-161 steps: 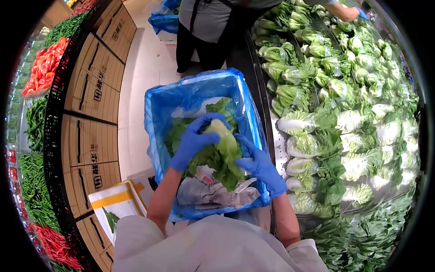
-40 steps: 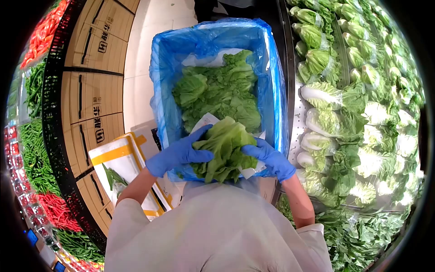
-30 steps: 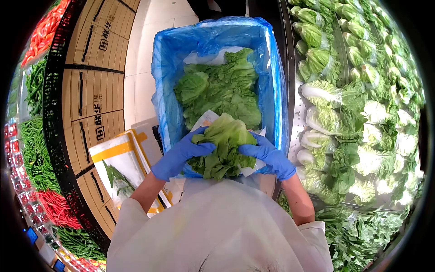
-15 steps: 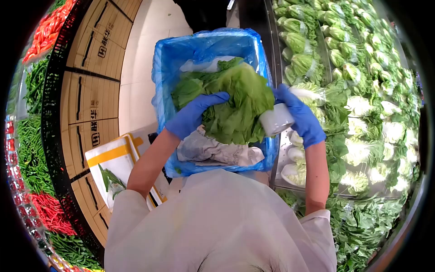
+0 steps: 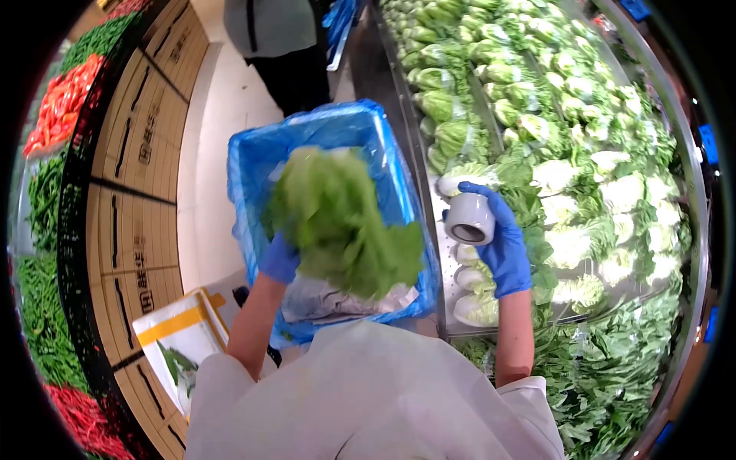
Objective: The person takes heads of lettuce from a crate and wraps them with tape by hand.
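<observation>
A leafy green lettuce (image 5: 337,222), blurred by motion, is held up over the blue-lined crate (image 5: 241,180). My left hand (image 5: 280,259), in a blue glove, grips it from below on the left, with most fingers hidden under the leaves. Beyond the crate's right edge, my right hand (image 5: 502,245), gloved too, is wrapped round a roll of clear tape (image 5: 470,218) whose dark hollow core faces me. Crumpled pale paper (image 5: 310,301) lies in the crate's near end.
Napa cabbages (image 5: 553,176) and wrapped lettuces (image 5: 452,138) fill the right display, with loose leafy greens (image 5: 598,383) nearer. Red peppers (image 5: 65,107) and green chillies (image 5: 46,322) line the left. A white foam lid (image 5: 172,337) lies lower left. A person (image 5: 280,46) stands beyond the crate.
The view has tipped further forward. My right hand, with the tape roll, has moved away from the lettuce. My left hand now has the lettuce alone, farther left and swinging.
</observation>
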